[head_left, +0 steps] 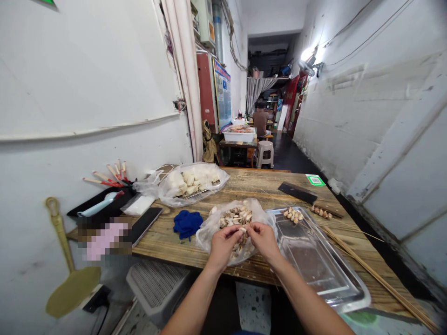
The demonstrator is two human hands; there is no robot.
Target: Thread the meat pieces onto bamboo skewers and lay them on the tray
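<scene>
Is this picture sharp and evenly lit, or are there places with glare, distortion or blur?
Head view: the lamp on the right wall flares white and washes out the wall around it; the wide lens bends the walls and the table edge; a blurred block hides something at the table's left end; the metal tray shows dull reflections; both hands, left hand and right hand, look sharp.

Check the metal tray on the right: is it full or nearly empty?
Nearly empty. The metal tray shows bare shiny bottom, with only one loaded skewer lying at its far end.
</scene>
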